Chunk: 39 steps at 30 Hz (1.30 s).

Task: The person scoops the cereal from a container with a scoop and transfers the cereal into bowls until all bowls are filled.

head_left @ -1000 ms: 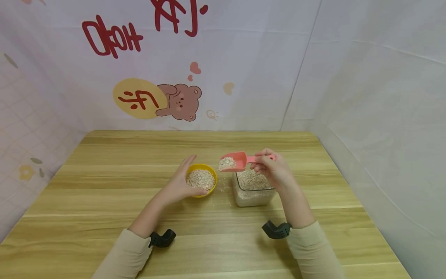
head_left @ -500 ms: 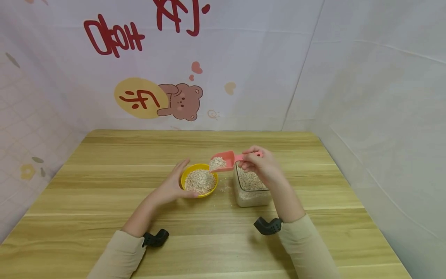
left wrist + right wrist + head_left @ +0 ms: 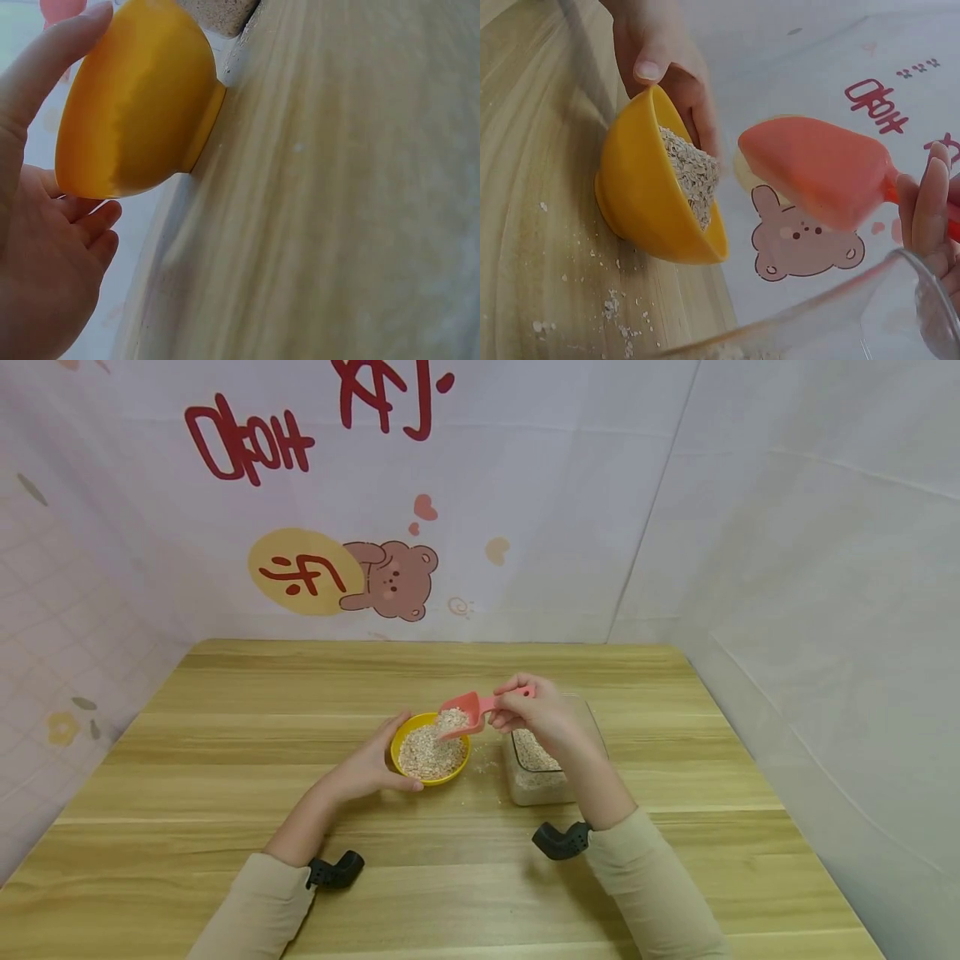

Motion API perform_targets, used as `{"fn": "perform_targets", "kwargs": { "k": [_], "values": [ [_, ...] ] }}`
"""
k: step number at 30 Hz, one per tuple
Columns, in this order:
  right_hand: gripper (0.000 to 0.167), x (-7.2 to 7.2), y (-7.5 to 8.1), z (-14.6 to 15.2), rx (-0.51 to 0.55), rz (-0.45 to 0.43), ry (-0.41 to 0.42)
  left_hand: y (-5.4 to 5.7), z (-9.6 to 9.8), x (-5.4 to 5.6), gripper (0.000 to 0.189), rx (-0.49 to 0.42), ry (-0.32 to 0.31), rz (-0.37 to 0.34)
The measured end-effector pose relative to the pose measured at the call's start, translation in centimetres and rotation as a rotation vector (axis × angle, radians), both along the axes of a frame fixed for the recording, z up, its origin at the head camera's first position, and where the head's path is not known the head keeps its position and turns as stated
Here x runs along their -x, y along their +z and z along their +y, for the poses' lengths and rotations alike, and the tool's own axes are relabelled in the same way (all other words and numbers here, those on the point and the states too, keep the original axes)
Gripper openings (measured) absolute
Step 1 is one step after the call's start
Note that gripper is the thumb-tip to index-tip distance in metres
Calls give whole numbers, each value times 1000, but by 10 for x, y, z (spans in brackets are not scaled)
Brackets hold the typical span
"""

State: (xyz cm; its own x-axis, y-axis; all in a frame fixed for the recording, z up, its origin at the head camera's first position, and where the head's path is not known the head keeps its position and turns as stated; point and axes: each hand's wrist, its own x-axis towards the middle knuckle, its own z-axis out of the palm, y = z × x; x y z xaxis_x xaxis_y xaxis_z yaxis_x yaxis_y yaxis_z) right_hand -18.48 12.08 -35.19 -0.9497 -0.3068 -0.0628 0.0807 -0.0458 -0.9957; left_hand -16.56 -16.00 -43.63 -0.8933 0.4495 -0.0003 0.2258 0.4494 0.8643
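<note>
In the head view my left hand (image 3: 363,770) spans the yellow bowl (image 3: 406,727), which stands on the table heaped with oat flakes (image 3: 429,757). The left wrist view has the thumb (image 3: 56,52) at the bowl's rim and curled fingers on its far side. My right hand (image 3: 542,712) grips the handle of a pink scoop (image 3: 469,703). Tilted down to the left, the scoop carries oats over the bowl's right part. From the right wrist camera, the scoop (image 3: 817,169) is apart from the bowl (image 3: 641,180), and its underside hides its load.
Right of the bowl, under my right forearm, stands a clear square container (image 3: 529,788) holding oats. Spilled flakes (image 3: 486,763) lie on the wooden table (image 3: 450,877) between the two. A printed cloth wall (image 3: 570,527) rises behind the table, another at its right side.
My right hand has brought the scoop leftward from beside the container to over the bowl and tipped it downward. My left hand shifted slightly left and now lies against the bowl.
</note>
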Motion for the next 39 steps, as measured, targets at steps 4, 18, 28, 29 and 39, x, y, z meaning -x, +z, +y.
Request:
{"fn": "perform_targets", "kwargs": {
  "k": [4,18,28,29,39],
  "values": [
    [16,1,2,-7,-43,18,22,-1,0,0,121,22,4,-11],
    [15,2,10,-15,-149,68,54,-5,0,1,115,26,5,-7],
    [13,3,18,-17,-213,84,71,-6,0,1,113,17,8,-11],
    [13,3,19,-17,-218,88,73,-6,0,1,113,17,8,-13],
    [19,-1,19,-12,-202,98,51,-3,0,0,116,8,16,-24]
  ]
}}
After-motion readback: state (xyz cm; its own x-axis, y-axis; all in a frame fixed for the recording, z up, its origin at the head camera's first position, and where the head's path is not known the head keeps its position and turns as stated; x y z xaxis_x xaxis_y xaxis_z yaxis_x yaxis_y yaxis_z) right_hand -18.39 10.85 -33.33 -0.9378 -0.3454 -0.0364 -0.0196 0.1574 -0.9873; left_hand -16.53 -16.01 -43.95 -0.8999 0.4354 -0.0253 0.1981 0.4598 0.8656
